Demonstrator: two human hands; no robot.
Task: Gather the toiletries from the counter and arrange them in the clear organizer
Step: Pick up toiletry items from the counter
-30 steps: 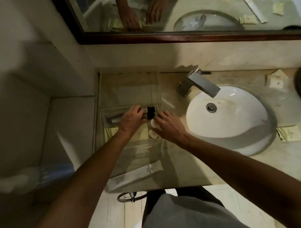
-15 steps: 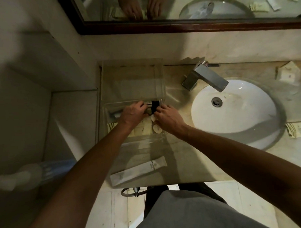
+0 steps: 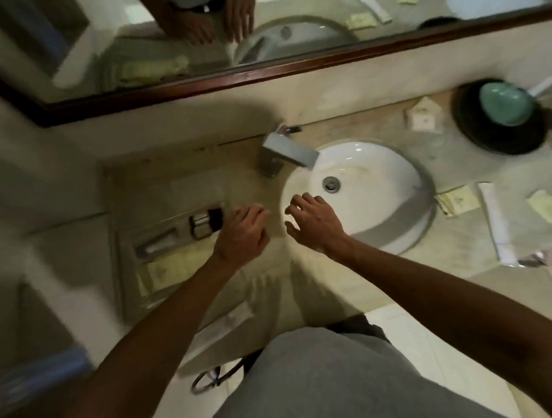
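Note:
The clear organizer (image 3: 127, 276) sits on the left of the counter, blurred by motion. Inside it lie a small black-capped bottle (image 3: 206, 225), a slim tube (image 3: 160, 242) and a yellowish sachet (image 3: 158, 272). My left hand (image 3: 242, 233) hovers just right of the bottle with loose fingers and holds nothing. My right hand (image 3: 312, 220) is over the sink's left rim, fingers apart and empty. A white tube (image 3: 495, 223) and pale sachets (image 3: 456, 199) lie right of the sink. Another white tube (image 3: 222, 328) rests near the counter's front edge.
A white basin (image 3: 389, 186) with a square chrome faucet (image 3: 287, 152) fills the middle of the counter. At the back right, a dark round tray (image 3: 472, 133) carries a teal bowl (image 3: 505, 104); a folded packet (image 3: 423, 116) lies beside it. A framed mirror (image 3: 263, 71) runs along the wall.
Both hands have let go of the black-capped bottle, which now lies in the organizer, and have moved right toward the sink. The view has swung right.

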